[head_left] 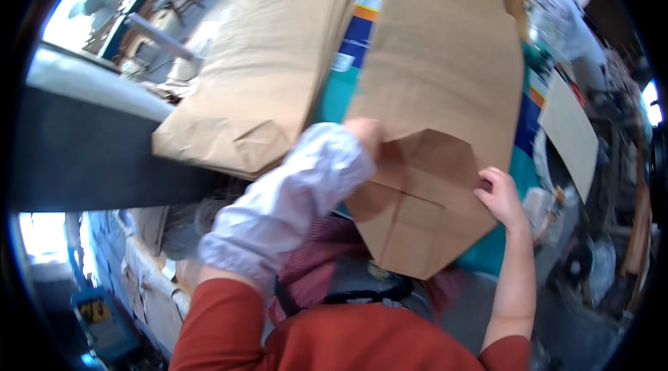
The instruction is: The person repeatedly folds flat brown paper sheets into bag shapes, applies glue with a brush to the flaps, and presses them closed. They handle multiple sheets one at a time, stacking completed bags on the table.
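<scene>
A flat brown paper bag [445,72] lies lengthwise on a teal table [332,96], its folded bottom flap [417,197] toward me. My left hand [365,133], in a pale sleeve cover, presses on the bag just above the flap. My right hand [499,195] grips the flap's right edge with curled fingers. A stack of similar brown paper bags [257,72] lies to the left.
A flat sheet of cardboard [570,131] rests at the right by cluttered shelves. At the left runs a dark ledge [90,155] with tools and a window behind it. Boxes and a blue object [104,315] sit on the floor at lower left.
</scene>
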Motion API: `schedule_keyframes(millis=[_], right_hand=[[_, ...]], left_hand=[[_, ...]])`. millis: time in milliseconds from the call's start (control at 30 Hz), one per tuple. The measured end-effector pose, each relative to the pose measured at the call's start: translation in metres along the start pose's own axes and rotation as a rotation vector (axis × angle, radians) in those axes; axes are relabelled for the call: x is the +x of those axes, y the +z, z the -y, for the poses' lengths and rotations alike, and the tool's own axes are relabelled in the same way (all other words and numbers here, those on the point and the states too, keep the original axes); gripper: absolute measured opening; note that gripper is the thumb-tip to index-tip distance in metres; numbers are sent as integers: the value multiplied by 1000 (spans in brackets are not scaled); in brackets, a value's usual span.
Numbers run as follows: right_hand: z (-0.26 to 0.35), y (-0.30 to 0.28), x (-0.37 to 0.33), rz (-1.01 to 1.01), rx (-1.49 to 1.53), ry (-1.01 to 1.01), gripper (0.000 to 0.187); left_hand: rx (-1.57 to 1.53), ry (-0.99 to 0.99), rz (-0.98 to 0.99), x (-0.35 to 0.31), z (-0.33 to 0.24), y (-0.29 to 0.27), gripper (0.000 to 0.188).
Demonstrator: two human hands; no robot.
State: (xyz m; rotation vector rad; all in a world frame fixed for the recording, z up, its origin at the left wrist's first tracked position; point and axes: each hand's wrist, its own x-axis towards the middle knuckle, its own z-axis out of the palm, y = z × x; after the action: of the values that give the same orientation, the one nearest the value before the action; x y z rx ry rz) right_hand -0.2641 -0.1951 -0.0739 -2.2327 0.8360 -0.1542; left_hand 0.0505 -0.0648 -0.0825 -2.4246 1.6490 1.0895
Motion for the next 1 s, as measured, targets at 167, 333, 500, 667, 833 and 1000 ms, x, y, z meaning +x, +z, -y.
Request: schedule_keyframes(millis=[167, 333, 500, 667, 833, 1000], right_hand=[[13, -7, 1, 5, -514, -408, 17], [18, 16, -26, -152, -522, -357, 42], [64, 104, -25, -12, -543, -340, 99], [28, 65, -57, -42, -473, -168, 108], [16, 35, -46, -21, 109, -154, 81], [-9, 41, -25, -348, 496, 34, 30]], left_hand=[[444, 151, -188, -30, -2, 9, 18], [490, 182, -321, -66, -42, 35, 47], [297, 459, -354, -70, -48, 91, 97], [248, 207, -363, -85, 3, 62, 111], [16, 368, -327, -76, 5, 47, 92], [-241, 293, -557, -48, -28, 31, 59]])
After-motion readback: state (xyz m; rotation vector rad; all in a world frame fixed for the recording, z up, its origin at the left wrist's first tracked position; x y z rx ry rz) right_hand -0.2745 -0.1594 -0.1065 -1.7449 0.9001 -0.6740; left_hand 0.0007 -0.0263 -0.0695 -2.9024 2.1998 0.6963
